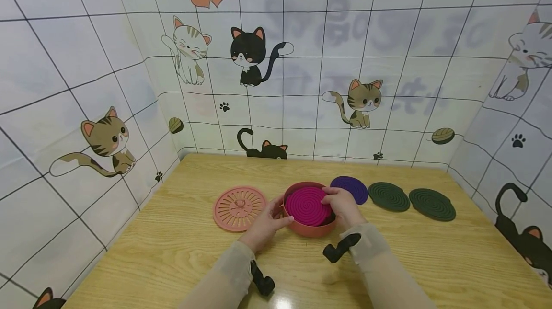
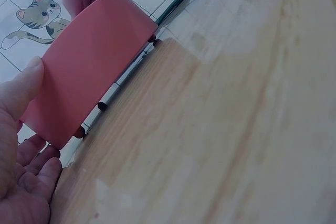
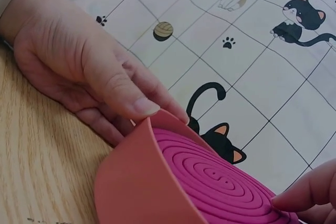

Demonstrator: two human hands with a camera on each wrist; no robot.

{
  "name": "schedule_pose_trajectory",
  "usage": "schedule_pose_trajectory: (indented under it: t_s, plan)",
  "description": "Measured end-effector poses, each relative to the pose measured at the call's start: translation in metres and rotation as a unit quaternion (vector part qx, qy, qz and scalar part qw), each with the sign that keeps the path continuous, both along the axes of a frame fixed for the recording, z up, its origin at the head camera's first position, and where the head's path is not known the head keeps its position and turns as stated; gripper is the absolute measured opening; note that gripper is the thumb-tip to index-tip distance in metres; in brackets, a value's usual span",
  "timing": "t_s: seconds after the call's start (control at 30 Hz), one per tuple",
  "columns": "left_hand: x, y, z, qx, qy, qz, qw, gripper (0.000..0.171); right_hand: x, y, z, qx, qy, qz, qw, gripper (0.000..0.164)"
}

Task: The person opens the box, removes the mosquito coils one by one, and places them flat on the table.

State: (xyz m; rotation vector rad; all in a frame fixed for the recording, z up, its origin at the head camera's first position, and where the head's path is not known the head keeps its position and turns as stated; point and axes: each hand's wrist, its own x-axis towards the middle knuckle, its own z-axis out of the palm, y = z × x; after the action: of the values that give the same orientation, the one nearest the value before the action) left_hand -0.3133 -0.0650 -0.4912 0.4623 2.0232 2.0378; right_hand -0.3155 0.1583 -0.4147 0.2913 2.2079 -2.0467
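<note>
A coral-red round box sits in front of me, with small dark feet under its base. My left hand holds it at the left side, thumb on the outer wall in the left wrist view. Inside its rim lies a magenta mosquito coil, tilted within the box, its spiral plain in the right wrist view. My right hand pinches the coil's right edge between thumb and fingers. The coil's lower side is hidden by the box wall.
A pink slotted lid with a central knob lies to the left. A purple coil, a green coil and another green coil lie in a row at right. A cat-patterned wall covering stands behind the wooden table.
</note>
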Motion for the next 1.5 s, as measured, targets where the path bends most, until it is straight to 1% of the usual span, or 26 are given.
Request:
schedule_pose_trajectory:
  t_s: [0.2,0.37,0.53,0.8,0.93,1.2,1.33,1.5]
  plan:
    - [-0.0004,0.0001,-0.0002,-0.008,0.003,0.007,0.9999,0.08,0.0027,-0.0011,0.0012,-0.017,0.008,0.003,1.0,0.056]
    - [-0.0011,0.0003,-0.0009,-0.017,0.007,0.012,0.9997,0.08,0.0043,-0.0003,0.0008,-0.013,0.007,0.004,1.0,0.055]
    - [-0.0006,0.0001,-0.0005,-0.017,0.005,0.013,0.9998,0.08,0.0043,0.0009,0.0006,-0.023,0.008,0.012,1.0,0.053]
    - [0.0,-0.0007,0.0003,-0.013,0.003,0.012,0.9998,0.08,0.0024,0.0004,-0.0003,-0.033,0.017,0.031,0.999,0.055]
    - [0.0003,-0.0007,0.0013,-0.014,0.002,0.013,0.9998,0.08,0.0019,-0.0005,-0.0007,-0.038,0.017,0.028,0.999,0.055]
    - [0.001,0.0,0.0016,-0.021,0.0,0.016,0.9997,0.08,0.0011,0.0002,-0.0014,-0.037,0.018,0.026,0.999,0.052]
    - [0.0004,0.0001,0.0012,-0.02,0.001,0.016,0.9997,0.08,0.0022,0.001,-0.0013,-0.029,0.015,0.033,0.999,0.054]
    - [0.001,-0.0003,0.0019,-0.017,0.001,0.016,0.9997,0.08,0.0023,0.0008,-0.0015,-0.022,0.015,0.03,0.999,0.058]
